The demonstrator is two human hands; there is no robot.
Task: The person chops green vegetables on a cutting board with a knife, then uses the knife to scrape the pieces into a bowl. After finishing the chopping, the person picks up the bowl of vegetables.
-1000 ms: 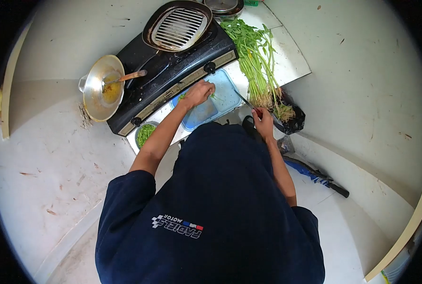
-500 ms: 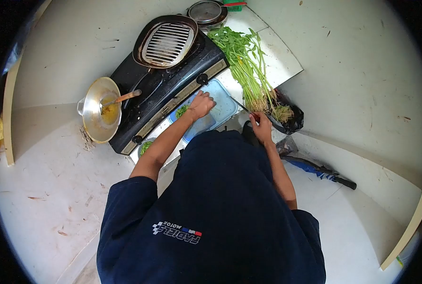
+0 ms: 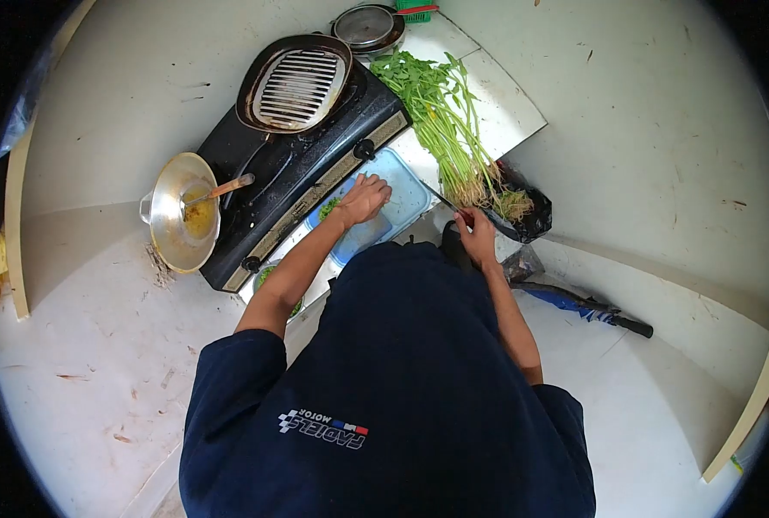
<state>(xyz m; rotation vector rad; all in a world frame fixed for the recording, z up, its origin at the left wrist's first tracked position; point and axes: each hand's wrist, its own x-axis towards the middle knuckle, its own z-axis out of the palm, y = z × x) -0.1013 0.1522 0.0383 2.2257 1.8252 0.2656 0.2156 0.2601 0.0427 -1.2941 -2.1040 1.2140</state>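
Note:
My left hand (image 3: pixel 365 201) is over the light blue tray (image 3: pixel 415 205), its fingers bent down and drawn together. Whatever lies under those fingers is hidden. Beside its wrist is a small heap of chopped greens (image 3: pixel 329 208) on the tray. To the right, my right hand (image 3: pixel 478 236) is closed around the handle of a knife (image 3: pixel 441 199). The thin dark blade points up and left, past the tray's right edge. Just beyond that hand lies a bunch of leafy green stalks (image 3: pixel 453 129) with the roots still on.
A black gas stove (image 3: pixel 294 168) borders the tray and carries a grill pan (image 3: pixel 296 86). Left of it sits a metal wok (image 3: pixel 167 224) with a wooden-handled utensil (image 3: pixel 229 186). A bowl of greens (image 3: pixel 268 274) and a black plastic bag (image 3: pixel 535 220) flank the work area. A folded umbrella (image 3: pixel 583 309) lies right.
The view has shifted slightly. My left hand has moved a little over the tray and its fingers now lie lower and flatter. My right hand keeps the knife in nearly the same place.

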